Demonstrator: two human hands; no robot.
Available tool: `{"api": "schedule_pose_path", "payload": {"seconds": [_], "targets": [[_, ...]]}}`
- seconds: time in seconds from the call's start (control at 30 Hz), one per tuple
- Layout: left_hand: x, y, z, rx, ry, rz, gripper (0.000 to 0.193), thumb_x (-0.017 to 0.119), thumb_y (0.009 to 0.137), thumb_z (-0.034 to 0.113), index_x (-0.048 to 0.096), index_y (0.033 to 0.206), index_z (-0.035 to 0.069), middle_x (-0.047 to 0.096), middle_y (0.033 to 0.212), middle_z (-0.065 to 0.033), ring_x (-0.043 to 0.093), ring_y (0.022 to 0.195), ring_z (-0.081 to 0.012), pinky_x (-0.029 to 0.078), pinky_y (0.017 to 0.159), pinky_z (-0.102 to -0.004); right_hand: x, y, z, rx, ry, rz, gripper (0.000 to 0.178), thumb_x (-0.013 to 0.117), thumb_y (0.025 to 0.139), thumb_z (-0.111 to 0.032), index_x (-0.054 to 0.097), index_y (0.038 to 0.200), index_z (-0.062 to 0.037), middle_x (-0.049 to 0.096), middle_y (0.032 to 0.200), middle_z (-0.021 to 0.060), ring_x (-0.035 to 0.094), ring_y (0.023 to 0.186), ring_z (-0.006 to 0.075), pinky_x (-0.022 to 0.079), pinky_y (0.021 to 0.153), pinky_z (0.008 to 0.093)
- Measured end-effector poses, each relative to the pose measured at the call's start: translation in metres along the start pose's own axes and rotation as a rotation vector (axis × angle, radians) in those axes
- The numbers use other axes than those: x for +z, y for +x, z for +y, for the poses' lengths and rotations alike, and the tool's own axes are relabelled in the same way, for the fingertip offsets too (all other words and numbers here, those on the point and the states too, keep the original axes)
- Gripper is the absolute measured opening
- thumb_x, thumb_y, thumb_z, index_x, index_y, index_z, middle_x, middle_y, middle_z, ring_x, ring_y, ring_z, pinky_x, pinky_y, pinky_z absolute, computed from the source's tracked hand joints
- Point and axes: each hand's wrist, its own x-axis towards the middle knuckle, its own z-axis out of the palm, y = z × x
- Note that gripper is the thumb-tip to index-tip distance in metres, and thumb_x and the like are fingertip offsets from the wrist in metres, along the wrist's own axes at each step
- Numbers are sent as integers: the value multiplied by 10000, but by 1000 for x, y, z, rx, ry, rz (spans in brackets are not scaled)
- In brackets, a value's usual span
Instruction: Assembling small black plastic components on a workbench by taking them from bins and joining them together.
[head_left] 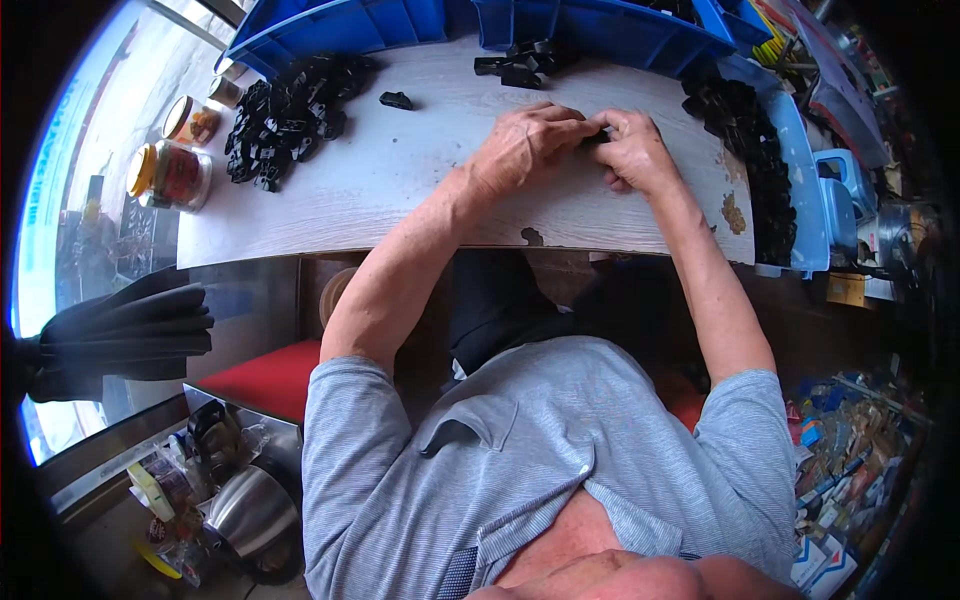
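Fingers of left hand [522, 148] and right hand [632, 148] were pinched together on a small black part [597, 136] (mostly hidden) above the wooden table [420, 190]; misalignment under pressure was judged the likely slip.

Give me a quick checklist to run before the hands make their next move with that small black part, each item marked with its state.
1. Left hand on the small black part: ok, fingers meet it.
2. Right hand on the same part: ok.
3. How the part sits between the fingers: cannot tell, mostly hidden.
4. Bare table in front of the hands: ok.
5. Supply within view: ok, pile of black parts at left, a loose black piece apart from it.
6. Glass jars away from the hands: ok, at the table's left edge.
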Motion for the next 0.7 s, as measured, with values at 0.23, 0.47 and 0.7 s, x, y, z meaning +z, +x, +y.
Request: {"api": "schedule_pose_path", "payload": {"seconds": [0.23, 0.47, 0.7], "targets": [[-6, -2, 19, -37, 166, -124, 505, 650, 874, 69, 607, 1371, 148, 663, 1262, -82, 615, 1149, -287, 496, 1009, -402, -3, 0, 1, -20, -8, -6, 285, 639, 772, -8, 667, 1054, -32, 524, 598, -2, 529, 447, 98, 434, 384, 266], [-8, -5, 26, -88, 259, -156, 544, 616, 909, 105, 544, 1443, 178, 627, 1342, -83, 586, 1223, -293, 446, 1077, -423, -6, 5, 6, -13, 13, -58, 316, 662, 801, -41, 669, 1116, -16, 619, 640, 35, 581, 483, 116, 487, 414, 275], [0, -16, 23, -94, 378, -38, 463, 557, 924, 163, 586, 1387, 164, 603, 1341, -102, 540, 1252, -336, 427, 1071, -465, -3, 6, 9, -30, 33, -44, 278, 692, 814, -77, 673, 1088, -32, 579, 614, 6, 549, 462, 105, 465, 403, 268]]}}
